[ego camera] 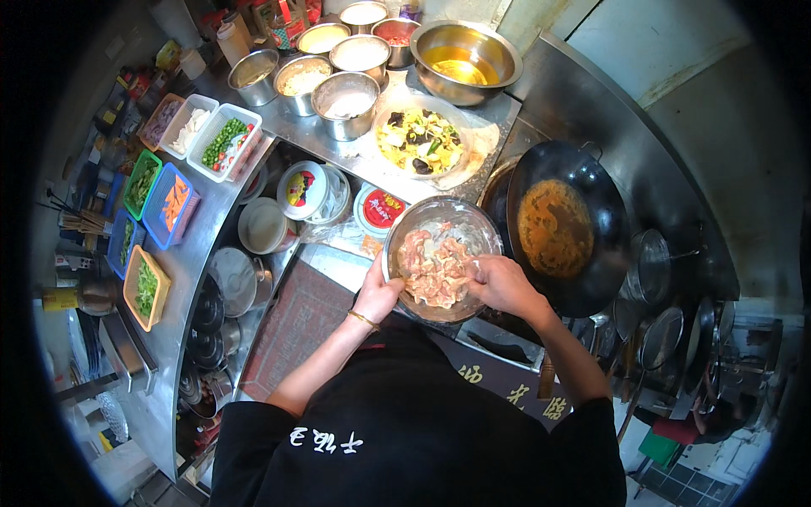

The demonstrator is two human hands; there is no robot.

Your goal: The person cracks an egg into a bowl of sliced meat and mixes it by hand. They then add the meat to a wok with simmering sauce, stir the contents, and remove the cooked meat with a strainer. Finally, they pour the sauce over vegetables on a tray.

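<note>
A metal mixing bowl is tilted towards me, with raw sliced meat and a pale coating inside. My left hand grips its left rim, thumb over the edge. Inside the bowl's right side, my right hand has its fingers pinched on the edge of the meat; the fingertips are partly hidden. Close by on the right, a black wok contains reddish-brown liquid. Beyond the bowl lies a clear plastic bowl of mixed vegetables and black fungus.
Steel seasoning pots and a steel basin of yellow oil stand at the back. Plastic vegetable baskets line the left counter. Strainers hang at the right. Lidded tubs sit beneath the back counter.
</note>
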